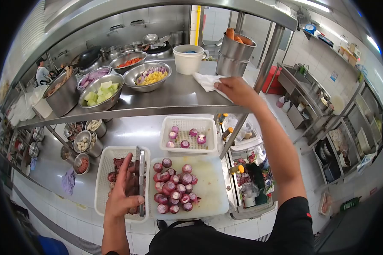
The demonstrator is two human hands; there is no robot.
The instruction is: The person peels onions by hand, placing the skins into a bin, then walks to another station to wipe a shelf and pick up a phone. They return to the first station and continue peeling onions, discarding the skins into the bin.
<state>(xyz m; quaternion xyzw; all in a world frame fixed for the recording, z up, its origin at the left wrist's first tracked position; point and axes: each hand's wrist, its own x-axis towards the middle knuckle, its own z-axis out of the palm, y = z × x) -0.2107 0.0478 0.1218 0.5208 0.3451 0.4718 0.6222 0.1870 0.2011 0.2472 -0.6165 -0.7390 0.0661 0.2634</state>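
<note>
My right hand (233,90) is closed on a white cloth (206,80), pressed against the raised steel shelf (174,94). My left hand (122,189) is over the left white basket (101,182). Its thumb lies across a long metal blade, seemingly a knife (141,176), seen nearly edge-on; the handle cannot be made out. Dark reddish pieces (111,176) lie in that basket, partly behind the hand. Right of the blade, several peeled-top red onions (174,187) are heaped on a pale cutting board (212,178). Several more onions (185,143) sit in another white basket (166,123).
On the shelf stand steel bowls of chopped vegetables (101,95), a white bucket (187,61) and steel pots with carrots (236,44). Steel pots (87,142) and a purple cloth (68,180) are below left. A bin of scraps (253,187) borders the board's right side.
</note>
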